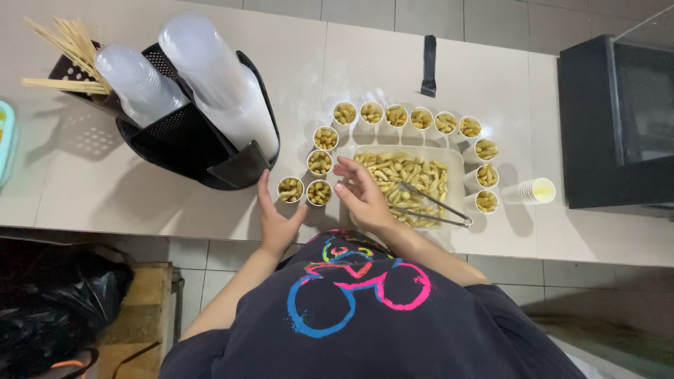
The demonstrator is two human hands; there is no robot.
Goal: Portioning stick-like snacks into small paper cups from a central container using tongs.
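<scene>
A food stall or snack shop: a pale tiled desk (435,56) carries small white paper cups of fried snacks (319,163), a black plastic caddy (189,140) holding stacked clear lids (225,84) and bamboo skewers (67,42).

Your right hand (361,196) covers the near left corner of the tray (453,158), so the snacks beneath it stay hidden from you. The tongs' (428,208) tips vanish among the snacks. Your left hand (277,221) hides the counter edge below the cups. The green tray (5,137) is cut off at the left edge, and the black box (618,119) at the right.
</scene>
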